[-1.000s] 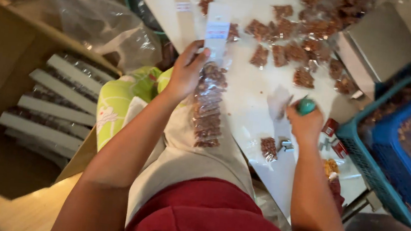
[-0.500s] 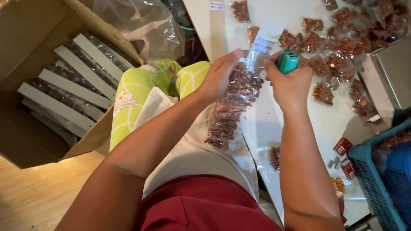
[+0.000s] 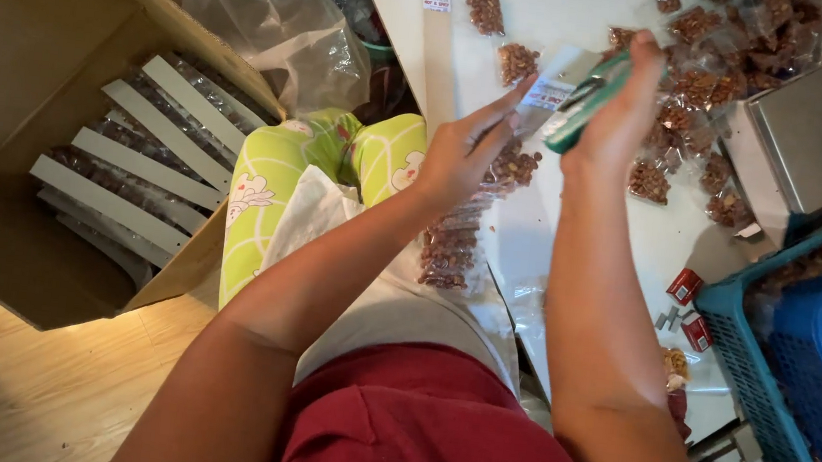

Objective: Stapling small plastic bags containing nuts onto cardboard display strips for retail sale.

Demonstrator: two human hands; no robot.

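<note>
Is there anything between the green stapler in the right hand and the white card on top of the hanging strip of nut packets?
Nothing visible is between them. The green stapler in the right hand meets the white card directly, and the left hand holds the strip of nut packets from the other side.
</note>
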